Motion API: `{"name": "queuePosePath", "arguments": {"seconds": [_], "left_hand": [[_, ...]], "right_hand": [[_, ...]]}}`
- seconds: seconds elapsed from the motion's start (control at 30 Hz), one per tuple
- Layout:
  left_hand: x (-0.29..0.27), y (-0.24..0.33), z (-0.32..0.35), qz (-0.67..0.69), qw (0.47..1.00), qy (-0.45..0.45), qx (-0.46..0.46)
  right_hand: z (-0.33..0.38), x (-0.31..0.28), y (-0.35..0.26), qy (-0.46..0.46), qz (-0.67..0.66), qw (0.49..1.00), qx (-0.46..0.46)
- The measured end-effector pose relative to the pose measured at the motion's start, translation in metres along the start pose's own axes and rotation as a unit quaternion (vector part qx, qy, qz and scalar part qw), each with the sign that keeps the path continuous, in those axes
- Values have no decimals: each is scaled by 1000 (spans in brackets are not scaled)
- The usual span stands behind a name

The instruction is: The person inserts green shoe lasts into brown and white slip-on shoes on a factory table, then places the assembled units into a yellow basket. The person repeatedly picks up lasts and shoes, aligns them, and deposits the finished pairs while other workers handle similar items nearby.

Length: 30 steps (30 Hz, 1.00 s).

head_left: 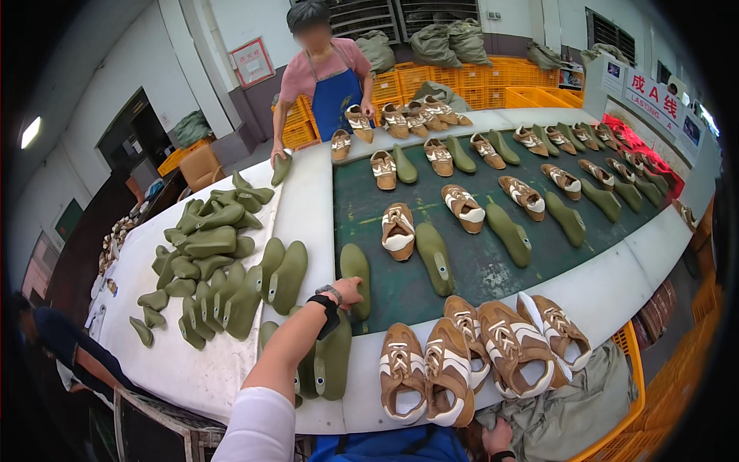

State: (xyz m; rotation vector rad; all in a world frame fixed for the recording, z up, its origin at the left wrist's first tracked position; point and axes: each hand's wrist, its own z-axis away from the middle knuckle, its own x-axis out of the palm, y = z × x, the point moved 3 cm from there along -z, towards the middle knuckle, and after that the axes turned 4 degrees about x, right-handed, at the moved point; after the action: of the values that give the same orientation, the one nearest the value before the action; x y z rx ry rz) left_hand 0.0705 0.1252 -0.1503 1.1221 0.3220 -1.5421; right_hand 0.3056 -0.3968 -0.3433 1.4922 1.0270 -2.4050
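My left hand [349, 292] reaches forward with its fingers closed on the near end of a green shoe last [355, 271]. That last lies lengthwise at the left edge of the dark green conveyor belt [369, 212]. My right hand [497, 436] is low at the front edge, beside a grey cloth sack [573, 404]; its fingers are mostly hidden. Several brown-and-white sneakers [445, 360] stand on the white table edge just ahead of it. More green lasts [332, 358] stand beside my left forearm. On the belt, a brown-and-white sneaker [398, 231] sits next to another green last [434, 259].
Across the table a person in a blue apron [336, 88] touches a last [282, 167] and a sneaker [358, 123]. A heap of green lasts [212, 242] covers part of the white left table. A yellow crate [633, 362] stands at right; stacked orange crates [469, 79] line the back.
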Motion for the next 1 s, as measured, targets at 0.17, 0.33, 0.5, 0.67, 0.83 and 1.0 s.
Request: {"name": "queuePosePath", "arguments": {"seconds": [0.17,0.33,0.5,0.67,0.83,1.0], "left_hand": [[-14,35,47,-216,957,139,133],[24,76,162,-209,907,164,328],[110,100,273,-63,914,114,385],[171,105,263,-6,954,114,277],[148,70,257,79,931,236,268],[103,28,258,403,868,261,129]], "right_hand": [[-1,7,4,19,6,1000,-10],[0,4,0,9,16,1000,-6],[2,0,-7,20,13,999,-23],[0,1,-6,26,16,999,-29],[-1,4,-3,20,37,999,-13],[-1,5,-6,16,25,999,-15]]}}
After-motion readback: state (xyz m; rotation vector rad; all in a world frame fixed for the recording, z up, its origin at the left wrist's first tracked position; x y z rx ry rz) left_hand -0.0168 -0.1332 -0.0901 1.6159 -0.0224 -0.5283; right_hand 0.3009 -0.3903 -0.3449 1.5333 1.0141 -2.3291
